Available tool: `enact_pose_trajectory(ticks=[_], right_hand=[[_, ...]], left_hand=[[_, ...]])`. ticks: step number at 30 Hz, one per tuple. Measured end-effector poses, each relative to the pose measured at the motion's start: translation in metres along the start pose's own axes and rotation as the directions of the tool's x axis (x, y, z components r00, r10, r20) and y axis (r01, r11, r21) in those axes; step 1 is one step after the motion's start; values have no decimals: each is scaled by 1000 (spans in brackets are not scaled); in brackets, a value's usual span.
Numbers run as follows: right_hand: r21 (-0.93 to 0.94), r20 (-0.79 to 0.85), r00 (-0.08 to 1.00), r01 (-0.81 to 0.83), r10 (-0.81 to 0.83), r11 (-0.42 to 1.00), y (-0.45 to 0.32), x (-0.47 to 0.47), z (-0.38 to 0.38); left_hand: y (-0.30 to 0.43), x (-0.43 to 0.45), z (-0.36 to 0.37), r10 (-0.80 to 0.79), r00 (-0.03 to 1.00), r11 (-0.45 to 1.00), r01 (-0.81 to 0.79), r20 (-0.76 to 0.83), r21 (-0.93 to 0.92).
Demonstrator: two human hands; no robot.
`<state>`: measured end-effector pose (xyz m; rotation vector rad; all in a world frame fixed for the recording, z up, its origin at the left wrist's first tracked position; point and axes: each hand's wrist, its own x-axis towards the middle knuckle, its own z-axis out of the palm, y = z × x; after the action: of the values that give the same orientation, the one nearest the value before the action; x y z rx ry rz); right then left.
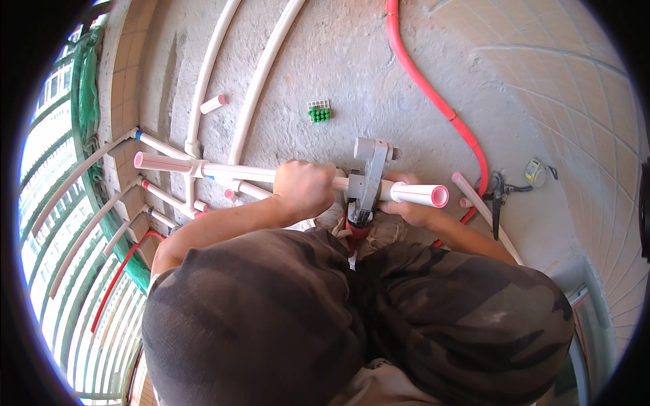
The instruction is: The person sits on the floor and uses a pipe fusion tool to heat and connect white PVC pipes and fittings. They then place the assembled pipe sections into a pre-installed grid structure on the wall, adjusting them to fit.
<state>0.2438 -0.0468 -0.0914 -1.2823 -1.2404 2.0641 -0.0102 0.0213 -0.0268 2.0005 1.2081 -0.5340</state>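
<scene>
My left hand (304, 188) is closed around a long white plastic pipe (238, 171) with a red stripe. A white fitting (199, 167) joins a shorter pipe piece (162, 162) onto its left end. The long pipe's right end meets the heating head of a pipe fusion welder (369, 175), which stands upright between my shoes. On the welder's other side my right hand (409, 208) grips a white fitting (390, 191) with a short pipe stub (421, 194) pointing right. My fingers partly hide that fitting, and the joints inside the heating heads are hidden.
White pipes (264, 76) and a red conduit (431, 91) run along the concrete floor. Green plugs (320, 114) sit ahead. A loose pipe (482, 208), a black-handled tool (497, 198) and a tape measure (535, 172) lie right. Pipe stubs (152, 190) project from the left wall.
</scene>
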Motion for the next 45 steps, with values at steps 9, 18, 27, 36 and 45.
enact_pose_trajectory(ticks=[9, 18, 27, 36, 45], right_hand=[[-54, 55, 998, -13, 16, 998, 5, 1, -2], [-406, -46, 996, -93, 81, 909, -62, -14, -12], [-328, -38, 999, -26, 14, 944, -52, -17, -9], [-375, 17, 999, 33, -29, 926, -42, -13, -18], [-366, -34, 975, 190, -218, 911, -19, -28, -22]], left_hand=[[0, 1, 0, -1, 1000, 1000, 1, 9, 16], [-8, -9, 7, 106, 981, 994, -99, -165, 51], [-25, -21, -5, 216, 953, 970, -234, -215, -60], [-29, -16, -2, 245, 938, 968, -250, -245, 12], [-105, -63, -35, -98, 977, 994, 89, -188, -57]])
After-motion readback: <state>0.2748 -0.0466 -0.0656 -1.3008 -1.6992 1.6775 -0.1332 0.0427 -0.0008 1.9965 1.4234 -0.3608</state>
